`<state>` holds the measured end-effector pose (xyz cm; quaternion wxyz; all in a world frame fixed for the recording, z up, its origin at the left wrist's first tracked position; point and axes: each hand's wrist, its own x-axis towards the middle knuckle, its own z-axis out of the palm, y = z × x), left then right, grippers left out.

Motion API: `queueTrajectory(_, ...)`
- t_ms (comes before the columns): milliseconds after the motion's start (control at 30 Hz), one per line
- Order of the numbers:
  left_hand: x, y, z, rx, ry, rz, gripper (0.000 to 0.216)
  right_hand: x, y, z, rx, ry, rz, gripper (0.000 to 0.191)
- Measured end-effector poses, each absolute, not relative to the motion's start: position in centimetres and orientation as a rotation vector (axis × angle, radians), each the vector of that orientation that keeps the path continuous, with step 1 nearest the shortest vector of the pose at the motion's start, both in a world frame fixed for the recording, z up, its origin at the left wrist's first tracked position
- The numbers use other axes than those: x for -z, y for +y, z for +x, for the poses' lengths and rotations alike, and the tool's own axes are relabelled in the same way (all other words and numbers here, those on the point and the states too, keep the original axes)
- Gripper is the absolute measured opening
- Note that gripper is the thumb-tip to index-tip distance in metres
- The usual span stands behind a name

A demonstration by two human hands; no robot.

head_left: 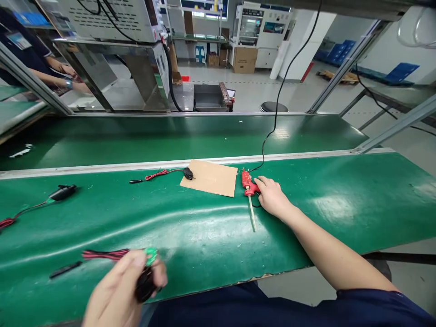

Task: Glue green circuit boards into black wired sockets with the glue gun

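At the lower left, my left hand (119, 290) is closed around a black plug-like part (146, 284) with green tape (151, 255) on it. A bundled red and black wire (105, 255) trails left from it to a thin black end piece (65, 270); motion blurs the hand a little. My right hand (272, 196) has its fingers on the handle of a red hot glue gun (247, 181), which lies on the green bench with a glue stick (252, 213) jutting toward me. Part of the grip is hidden by the fingers.
A cardboard sheet (214, 178) lies left of the glue gun, with a wired black part (187, 173) at its edge. Another wired black part (63, 193) is farther left. The gun's black cord (277, 95) hangs from above. A co-worker's hands (70, 77) are at upper left.
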<state>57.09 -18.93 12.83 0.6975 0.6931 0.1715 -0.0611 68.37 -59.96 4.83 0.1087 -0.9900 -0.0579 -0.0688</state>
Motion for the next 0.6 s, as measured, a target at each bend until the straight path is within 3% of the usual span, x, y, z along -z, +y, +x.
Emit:
queueTrajectory(300, -7.1, -30.5, 68.1, 0.378, 0.21, 1.461, 0.029, -2.7, -61.0, 69.3, 0.269, -0.308, -2.842, 0.055)
queueTrajectory(600, -5.8, -35.1, 73.6, 0.519, 0.154, 1.424, 0.019, -3.9, -61.9, 69.1, 0.32, -0.407, -2.705, 0.057)
